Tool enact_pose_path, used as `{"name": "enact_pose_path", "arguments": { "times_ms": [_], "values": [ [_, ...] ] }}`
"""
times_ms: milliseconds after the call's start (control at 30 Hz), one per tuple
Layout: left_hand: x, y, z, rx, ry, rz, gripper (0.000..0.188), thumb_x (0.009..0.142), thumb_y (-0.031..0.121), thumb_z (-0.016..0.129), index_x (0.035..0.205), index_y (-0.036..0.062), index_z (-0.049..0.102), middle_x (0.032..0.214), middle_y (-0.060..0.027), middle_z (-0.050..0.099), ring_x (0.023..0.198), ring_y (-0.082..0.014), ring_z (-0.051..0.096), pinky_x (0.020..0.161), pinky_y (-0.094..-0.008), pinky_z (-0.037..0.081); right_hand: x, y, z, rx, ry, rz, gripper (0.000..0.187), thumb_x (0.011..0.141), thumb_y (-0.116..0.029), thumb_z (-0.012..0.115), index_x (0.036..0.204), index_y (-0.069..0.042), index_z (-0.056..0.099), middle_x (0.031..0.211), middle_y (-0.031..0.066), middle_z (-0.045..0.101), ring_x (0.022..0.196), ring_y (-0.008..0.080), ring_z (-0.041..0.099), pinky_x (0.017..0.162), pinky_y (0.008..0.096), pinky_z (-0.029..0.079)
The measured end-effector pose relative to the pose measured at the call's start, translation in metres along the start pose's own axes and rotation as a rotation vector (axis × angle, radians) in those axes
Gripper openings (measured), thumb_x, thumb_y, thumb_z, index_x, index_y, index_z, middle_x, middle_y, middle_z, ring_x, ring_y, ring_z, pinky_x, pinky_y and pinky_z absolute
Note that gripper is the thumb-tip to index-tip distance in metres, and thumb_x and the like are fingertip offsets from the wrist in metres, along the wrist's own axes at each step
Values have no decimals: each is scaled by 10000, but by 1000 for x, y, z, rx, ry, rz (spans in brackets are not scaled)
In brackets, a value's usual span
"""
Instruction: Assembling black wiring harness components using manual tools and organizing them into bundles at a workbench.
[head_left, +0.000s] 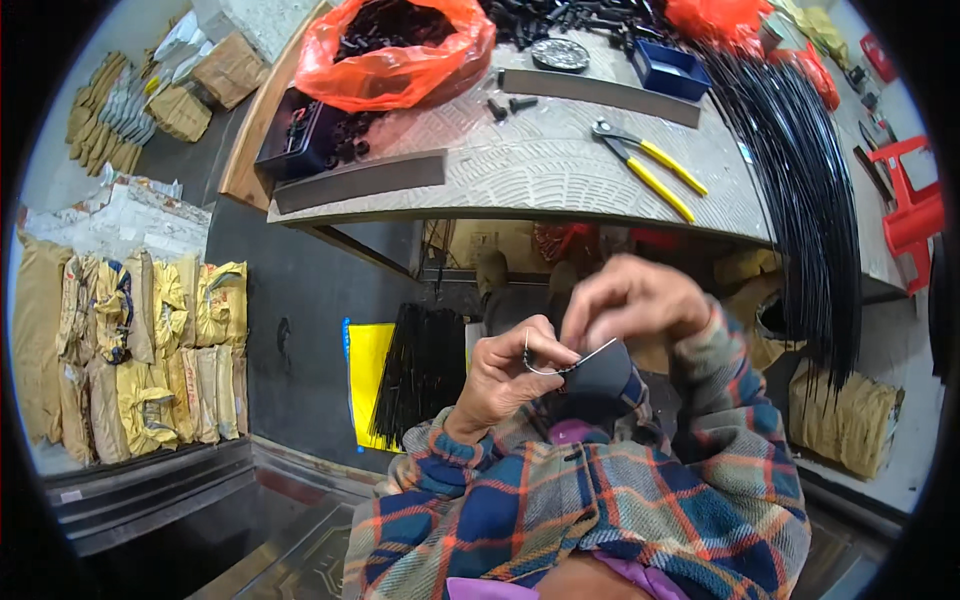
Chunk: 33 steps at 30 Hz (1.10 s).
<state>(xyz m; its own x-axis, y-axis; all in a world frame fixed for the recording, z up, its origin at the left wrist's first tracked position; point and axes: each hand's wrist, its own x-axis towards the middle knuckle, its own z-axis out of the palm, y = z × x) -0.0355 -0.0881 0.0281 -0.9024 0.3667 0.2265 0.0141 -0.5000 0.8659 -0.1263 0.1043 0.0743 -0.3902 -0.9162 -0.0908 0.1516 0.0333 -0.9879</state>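
My left hand (505, 380) is closed in a pinch, thumb against forefinger, on a thin bent wire (598, 353). The wire is pale at its free end, with a dark stretch by the fingertips, and a loop of it curves back near the forefinger. Above and to the right, my right hand (637, 303) is raised close to the wire with curled fingers. Motion smears it, and whether it grips anything does not show. Just below the wire is a dark rounded thing (595, 390) in front of my plaid jacket.
On the table (520, 180) lie yellow-handled pliers (655, 170), two flat grey bars, a blue tray (670, 70) and an orange bag (400, 60) of black parts. Long black strands (800, 190) hang over the right edge. A red stool (905, 205) stands right; paper sacks (150, 350) lie left.
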Motion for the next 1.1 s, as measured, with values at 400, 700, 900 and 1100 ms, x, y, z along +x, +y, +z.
{"name": "enact_pose_path", "arguments": {
  "times_ms": [400,700,900,1100],
  "values": [
    [3,2,-14,-75,140,4,236,769,189,663,861,-23,613,730,-40,469,676,-117,416,631,-241,322,267,-8,-81,-1327,480,-329,200,786,-227,573,861,-45,607,859,149,617,808,328,590,682,405,478],
    [-8,-4,-29,-96,241,91,173,771,109,633,873,-19,580,723,-45,453,665,-124,409,630,-241,332,214,-29,-58,-825,322,-328,229,771,-204,617,952,-64,627,778,53,619,747,137,586,649,295,465],
    [14,6,-3,-170,384,244,194,745,1,637,923,-5,559,794,0,467,719,-64,434,667,-174,350,70,-68,-5,-417,260,-157,214,683,-123,723,824,-21,599,776,21,597,793,108,551,903,314,361],
    [36,8,52,-256,360,186,178,761,-41,626,921,-11,555,824,11,492,760,-52,466,703,-180,371,-9,-66,7,-353,450,-99,152,666,-141,727,745,-52,632,751,20,634,772,128,594,1006,410,276]
  ]
}}
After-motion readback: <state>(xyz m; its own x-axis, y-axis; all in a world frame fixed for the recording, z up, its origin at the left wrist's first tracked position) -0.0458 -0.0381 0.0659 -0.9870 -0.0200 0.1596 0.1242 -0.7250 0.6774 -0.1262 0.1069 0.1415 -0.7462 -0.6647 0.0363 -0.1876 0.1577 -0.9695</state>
